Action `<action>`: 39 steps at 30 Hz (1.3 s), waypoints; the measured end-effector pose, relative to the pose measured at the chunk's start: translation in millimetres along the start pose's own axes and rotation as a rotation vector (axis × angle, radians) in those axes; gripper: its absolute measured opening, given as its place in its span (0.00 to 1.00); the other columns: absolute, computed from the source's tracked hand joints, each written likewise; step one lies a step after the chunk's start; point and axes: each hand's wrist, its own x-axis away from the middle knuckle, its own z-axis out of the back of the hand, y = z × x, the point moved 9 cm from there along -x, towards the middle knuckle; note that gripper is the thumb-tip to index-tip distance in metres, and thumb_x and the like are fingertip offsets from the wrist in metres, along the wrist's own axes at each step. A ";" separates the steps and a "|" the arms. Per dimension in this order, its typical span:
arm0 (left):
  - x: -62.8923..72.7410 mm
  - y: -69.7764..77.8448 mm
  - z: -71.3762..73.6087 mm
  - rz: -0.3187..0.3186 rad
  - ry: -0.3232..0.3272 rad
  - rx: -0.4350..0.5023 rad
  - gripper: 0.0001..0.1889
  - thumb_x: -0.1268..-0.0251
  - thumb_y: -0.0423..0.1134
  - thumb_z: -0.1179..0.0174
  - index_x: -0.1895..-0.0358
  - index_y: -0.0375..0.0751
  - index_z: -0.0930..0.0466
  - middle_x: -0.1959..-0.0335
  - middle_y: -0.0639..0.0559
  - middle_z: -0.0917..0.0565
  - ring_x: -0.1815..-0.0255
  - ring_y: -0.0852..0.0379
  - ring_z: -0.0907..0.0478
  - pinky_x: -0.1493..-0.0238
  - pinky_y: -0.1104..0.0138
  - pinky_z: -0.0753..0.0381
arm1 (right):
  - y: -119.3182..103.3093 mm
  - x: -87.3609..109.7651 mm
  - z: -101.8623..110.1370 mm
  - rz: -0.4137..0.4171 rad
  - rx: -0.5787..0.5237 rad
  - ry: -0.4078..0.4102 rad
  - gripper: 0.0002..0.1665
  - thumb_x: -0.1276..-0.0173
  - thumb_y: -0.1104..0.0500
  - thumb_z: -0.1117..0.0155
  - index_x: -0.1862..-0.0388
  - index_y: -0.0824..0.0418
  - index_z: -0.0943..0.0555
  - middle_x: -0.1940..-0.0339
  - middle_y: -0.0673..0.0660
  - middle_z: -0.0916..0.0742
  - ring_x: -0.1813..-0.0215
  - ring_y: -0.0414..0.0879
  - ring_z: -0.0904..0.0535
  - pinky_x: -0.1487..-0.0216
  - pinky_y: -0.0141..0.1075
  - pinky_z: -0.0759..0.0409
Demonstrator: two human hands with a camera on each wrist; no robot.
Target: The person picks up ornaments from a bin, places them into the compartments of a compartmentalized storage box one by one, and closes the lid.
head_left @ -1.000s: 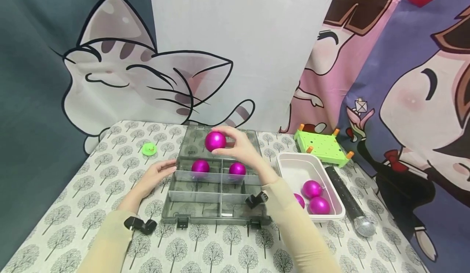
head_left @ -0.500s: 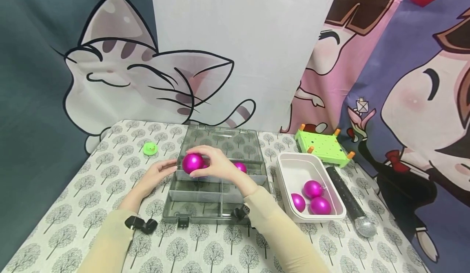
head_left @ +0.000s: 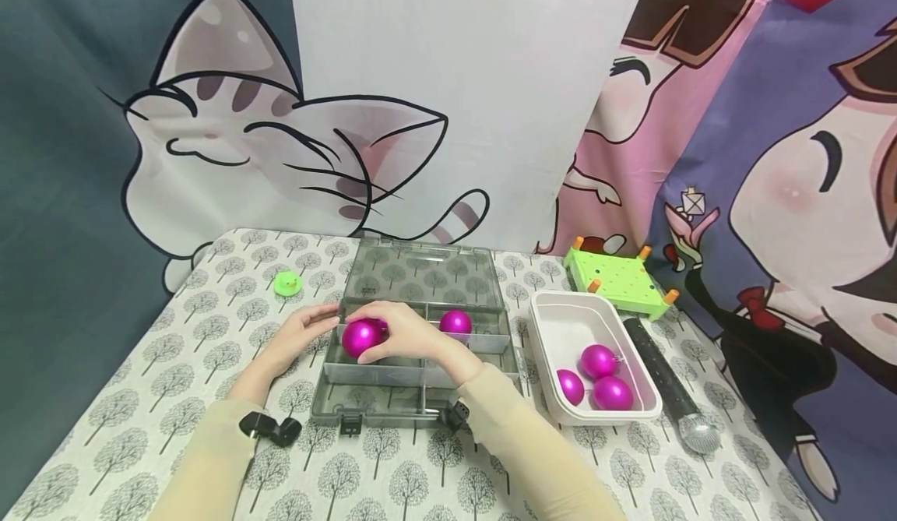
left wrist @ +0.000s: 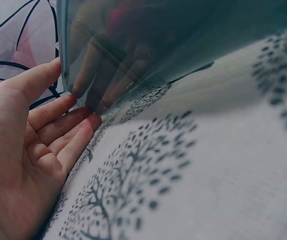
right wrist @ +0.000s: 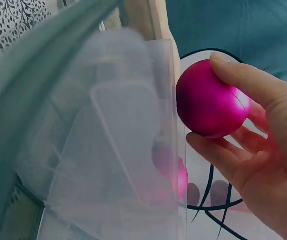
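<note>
From where I stand, the person's right hand [head_left: 402, 336] is wrapped lightly round a glossy magenta ball [head_left: 362, 339], thumb on one side and fingers on the other, over the left middle compartment of the divided grey see-through box [head_left: 378, 398]; whether the ball touches the compartment floor I cannot tell. The left hand [head_left: 297, 336] grasps nothing: its fingers are loosely extended, the tips at the left side of the box. Behind the grasping hand a sliver of another magenta ball [head_left: 383, 324] shows in the back left compartment of the box, and a second one [head_left: 455, 323] sits in the back right. The tinted lid [head_left: 420, 272] lies folded back at the far edge of the box. Just right of the box stands a white plastic tub [head_left: 564, 322] holding three more magenta balls [head_left: 613, 392]. Farther right of the box lies a black microphone [head_left: 659, 369] with a silver head, and toward the back right a lime-green pegged stand [head_left: 617, 279] with orange legs. Left of the box, toward the rear, sits a small green duck [head_left: 287, 283]. All rest on a surface [head_left: 231, 311] covered in tree-print cloth, with a cartoon-cat backdrop [head_left: 392, 30] hanging behind the box.
</note>
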 end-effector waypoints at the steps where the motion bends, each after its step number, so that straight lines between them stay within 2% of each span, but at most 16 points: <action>1: 0.1 0.1 -0.1 0.000 0.000 -0.004 0.29 0.28 0.41 0.44 0.31 0.27 0.37 0.31 0.30 0.32 0.33 0.32 0.32 0.27 0.42 0.40 | 0.6 -0.3 -1.4 -0.002 0.009 -0.005 0.38 0.48 0.54 0.21 0.38 0.57 0.23 0.36 0.54 0.19 0.37 0.47 0.22 0.37 0.32 0.24; 9: 0.2 1.2 0.3 -0.015 0.002 -0.004 0.28 0.28 0.40 0.44 0.32 0.27 0.36 0.32 0.29 0.31 0.33 0.32 0.32 0.28 0.42 0.40 | -0.5 -5.5 -9.7 -0.043 0.089 -0.083 0.38 0.48 0.56 0.21 0.37 0.56 0.23 0.35 0.54 0.19 0.35 0.46 0.24 0.35 0.34 0.26; 11: 0.0 1.3 0.9 -0.017 0.002 -0.008 0.28 0.28 0.41 0.44 0.32 0.27 0.35 0.32 0.30 0.31 0.34 0.39 0.28 0.28 0.42 0.39 | -2.2 -7.3 -11.1 -0.048 0.108 -0.106 0.38 0.48 0.56 0.21 0.37 0.56 0.23 0.35 0.54 0.20 0.34 0.47 0.24 0.34 0.35 0.26; 13: -0.2 1.0 1.4 -0.016 0.003 -0.004 0.28 0.29 0.41 0.44 0.32 0.27 0.35 0.31 0.30 0.31 0.38 0.52 0.25 0.27 0.43 0.39 | -4.0 -8.7 -12.2 -0.050 0.122 -0.123 0.38 0.48 0.57 0.21 0.37 0.55 0.23 0.35 0.54 0.20 0.34 0.47 0.25 0.33 0.35 0.27; 16: -0.5 0.4 1.3 -0.015 -0.002 0.001 0.28 0.28 0.41 0.44 0.32 0.28 0.35 0.31 0.31 0.31 0.43 0.66 0.26 0.27 0.43 0.40 | -4.9 -10.1 -14.0 -0.052 0.133 -0.140 0.38 0.48 0.57 0.21 0.37 0.55 0.23 0.35 0.54 0.20 0.34 0.46 0.24 0.33 0.33 0.27; 18: -0.5 0.2 0.8 -0.014 -0.005 0.006 0.28 0.28 0.41 0.44 0.32 0.28 0.35 0.31 0.31 0.31 0.41 0.63 0.25 0.27 0.43 0.40 | -5.1 -10.7 -15.1 -0.053 0.134 -0.147 0.37 0.48 0.58 0.21 0.37 0.55 0.23 0.35 0.54 0.20 0.34 0.46 0.24 0.34 0.32 0.27; 22: 0.0 -0.1 0.1 -0.012 -0.006 0.005 0.28 0.28 0.41 0.44 0.31 0.28 0.36 0.31 0.31 0.32 0.33 0.39 0.30 0.27 0.41 0.41 | -7.5 -11.3 -16.8 -0.059 0.143 -0.164 0.37 0.47 0.59 0.22 0.36 0.56 0.23 0.34 0.54 0.20 0.34 0.46 0.24 0.34 0.31 0.27; 24: 0.2 -0.5 -0.1 -0.007 -0.005 0.003 0.29 0.28 0.41 0.44 0.31 0.28 0.36 0.30 0.30 0.32 0.32 0.33 0.33 0.27 0.41 0.41 | -8.7 -11.2 -17.4 -0.067 0.150 -0.174 0.38 0.46 0.59 0.22 0.35 0.56 0.24 0.34 0.54 0.21 0.34 0.46 0.24 0.34 0.30 0.27; 39: 0.8 1.3 -1.0 0.003 -0.005 -0.010 0.29 0.28 0.42 0.45 0.30 0.28 0.37 0.30 0.31 0.33 0.33 0.32 0.32 0.27 0.42 0.41 | -10.6 -9.4 -20.8 -0.078 0.194 -0.193 0.38 0.46 0.60 0.23 0.35 0.55 0.24 0.33 0.53 0.21 0.33 0.45 0.25 0.33 0.29 0.29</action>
